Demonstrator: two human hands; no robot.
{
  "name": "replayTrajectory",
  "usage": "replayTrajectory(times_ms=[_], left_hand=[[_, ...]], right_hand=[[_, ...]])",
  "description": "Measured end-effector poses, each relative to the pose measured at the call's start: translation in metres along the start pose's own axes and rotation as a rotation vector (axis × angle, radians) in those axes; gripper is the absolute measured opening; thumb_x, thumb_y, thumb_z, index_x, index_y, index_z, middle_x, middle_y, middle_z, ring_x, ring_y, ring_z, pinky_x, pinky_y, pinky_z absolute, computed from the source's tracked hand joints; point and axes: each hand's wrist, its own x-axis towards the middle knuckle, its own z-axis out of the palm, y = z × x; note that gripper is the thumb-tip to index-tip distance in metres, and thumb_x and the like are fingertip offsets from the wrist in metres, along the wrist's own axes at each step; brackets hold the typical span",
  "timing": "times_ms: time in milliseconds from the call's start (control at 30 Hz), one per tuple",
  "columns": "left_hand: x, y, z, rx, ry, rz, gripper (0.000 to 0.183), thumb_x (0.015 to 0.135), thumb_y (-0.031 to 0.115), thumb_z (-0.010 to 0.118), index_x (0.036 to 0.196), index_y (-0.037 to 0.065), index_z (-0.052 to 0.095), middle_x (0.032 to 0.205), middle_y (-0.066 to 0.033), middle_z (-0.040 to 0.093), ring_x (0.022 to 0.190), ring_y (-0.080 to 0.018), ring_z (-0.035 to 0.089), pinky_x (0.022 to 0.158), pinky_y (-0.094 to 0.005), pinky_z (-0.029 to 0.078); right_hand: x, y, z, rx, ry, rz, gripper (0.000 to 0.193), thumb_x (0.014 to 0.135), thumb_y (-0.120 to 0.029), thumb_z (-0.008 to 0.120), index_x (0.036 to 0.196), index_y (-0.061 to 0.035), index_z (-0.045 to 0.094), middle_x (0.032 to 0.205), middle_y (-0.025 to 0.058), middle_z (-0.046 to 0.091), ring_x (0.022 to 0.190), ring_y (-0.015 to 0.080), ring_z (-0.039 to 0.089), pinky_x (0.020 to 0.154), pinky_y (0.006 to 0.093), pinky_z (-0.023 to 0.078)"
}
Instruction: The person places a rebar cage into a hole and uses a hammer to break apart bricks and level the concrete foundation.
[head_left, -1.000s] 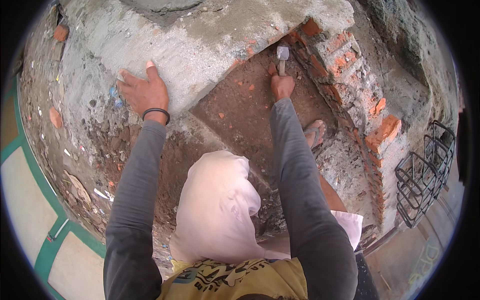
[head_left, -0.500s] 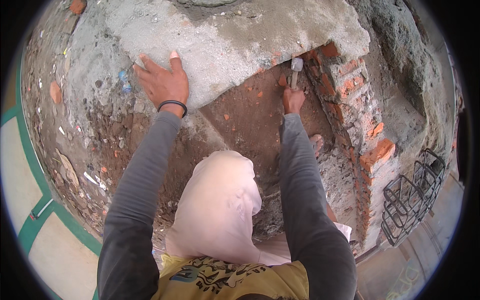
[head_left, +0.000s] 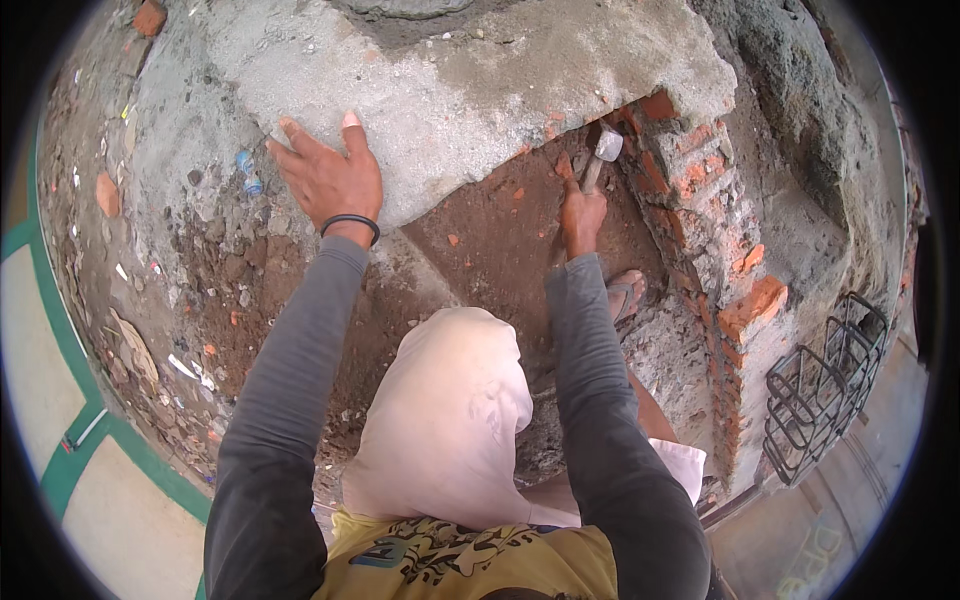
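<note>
My left hand rests flat on a rough grey concrete slab, fingers spread, with a black band round the wrist. My right hand is closed round the handle of a hammer with a pale, blocky head. The hammer is tilted, its head up and to the right, in the hollow below the slab's broken edge. Just right of the head stands a broken brick wall with mortar on it. Brown soil with small brick bits lies beneath my right hand.
Bent steel rebar stirrups lie at the right beside the wall's near end. Rubble and a crushed plastic bottle are on the left. Green-edged pale floor panels border the far left. My sandalled foot is beside the wall.
My right hand has drawn slightly back toward me, and the hammer head has swung right and tilted. My left hand stays on the slab. More of my foot shows.
</note>
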Motion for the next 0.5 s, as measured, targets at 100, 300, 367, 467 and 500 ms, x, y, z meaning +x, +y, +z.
replayTrajectory(times_ms=[100,300,367,467,500], left_hand=[[-0.007,0.006,0.006,-0.007,0.0,0.008,0.081,0.089,0.052,0.045,0.143,-0.003,0.019,0.144,-0.0336,0.017,0.136,-0.045,0.019,0.108,-0.05,0.023],[0.0,0.014,0.002,0.046,-0.047,-0.016,0.078,0.091,0.051,0.041,0.144,-0.002,0.018,0.145,-0.0324,0.014,0.136,-0.0436,0.019,0.109,-0.0487,0.024],[-0.006,0.02,0.008,0.064,-0.049,-0.065,0.076,0.092,0.05,0.04,0.143,-0.002,0.02,0.146,-0.0299,0.015,0.137,-0.041,0.019,0.11,-0.047,0.022],[-0.003,0.008,0.02,0.134,0.105,0.112,0.072,0.093,0.048,0.041,0.141,-0.003,0.025,0.147,-0.0269,0.018,0.138,-0.0377,0.019,0.112,-0.0449,0.019],[-0.005,0.009,0.019,0.137,0.099,0.132,0.072,0.093,0.048,0.041,0.141,-0.003,0.025,0.147,-0.0269,0.018,0.138,-0.0377,0.019,0.112,-0.0449,0.019]], right_hand=[[0.02,0.016,-0.006,-0.022,0.061,-0.064,0.039,0.076,-0.033,0.066,0.086,0.0047,0.068,0.082,0.0276,0.065,0.086,0.0388,0.065,0.077,0.0432,0.046],[0.031,-0.011,-0.008,0.127,-0.38,0.345,0.049,0.085,-0.033,0.057,0.105,0.0123,0.058,0.087,0.0224,0.065,0.072,0.0287,0.066,0.06,0.0394,0.05],[0.018,0.013,-0.011,0.025,-0.569,0.415,0.044,0.085,-0.028,0.055,0.106,0.0094,0.059,0.086,0.0226,0.065,0.076,0.0285,0.067,0.059,0.0378,0.051],[-0.031,0.018,-0.022,0.006,-0.44,0.093,0.03,0.081,-0.022,0.059,0.079,0.0078,0.058,0.068,0.0143,0.058,0.059,0.0229,0.06,0.048,0.0397,0.045],[-0.046,0.028,-0.015,0.027,-0.386,0.111,0.029,0.08,-0.023,0.059,0.081,0.0063,0.06,0.069,0.0157,0.06,0.062,0.0259,0.062,0.052,0.0408,0.047]])
